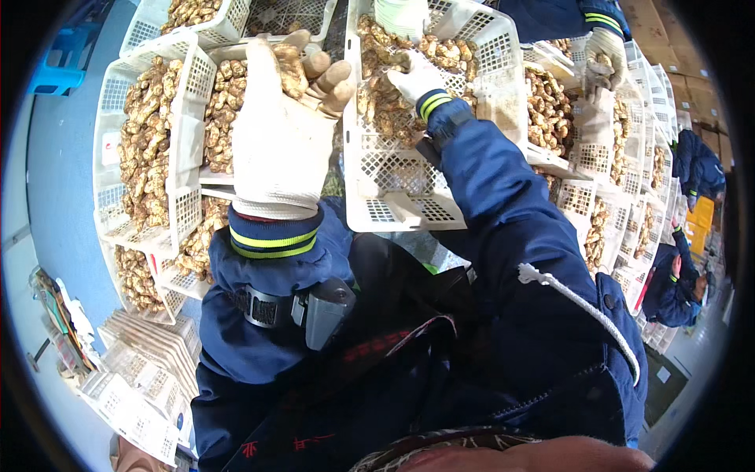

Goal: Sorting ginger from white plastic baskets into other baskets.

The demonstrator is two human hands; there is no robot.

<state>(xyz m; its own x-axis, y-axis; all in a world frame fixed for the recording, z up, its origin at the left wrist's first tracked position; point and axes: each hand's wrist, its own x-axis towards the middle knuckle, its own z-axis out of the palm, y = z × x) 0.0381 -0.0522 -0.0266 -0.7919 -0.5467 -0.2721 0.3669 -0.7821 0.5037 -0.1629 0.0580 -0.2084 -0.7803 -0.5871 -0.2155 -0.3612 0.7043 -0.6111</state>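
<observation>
My left hand (pixel 286 130), in a white knit glove with a soiled palm, is turned palm up with its fingers curled. It holds a piece of ginger root (pixel 291 72) over the gap between crates. My right hand (pixel 417 78), also gloved, is down inside a white plastic mesh crate (pixel 494 97) in front of me. It touches the loose ginger roots (pixel 383 109) heaped there; its fingertips are partly hidden, so I cannot tell whether it grips one. The near end of this crate shows its bare lattice floor.
A co-worker's gloved hand (pixel 402 16) reaches into the same crate from the far side; another gloved hand (pixel 604 59) holds ginger at right. Stacked ginger-filled crates (pixel 187 112) flank me. Nested crates (pixel 154 339) stand lower left. More people (pixel 672 283) work far right.
</observation>
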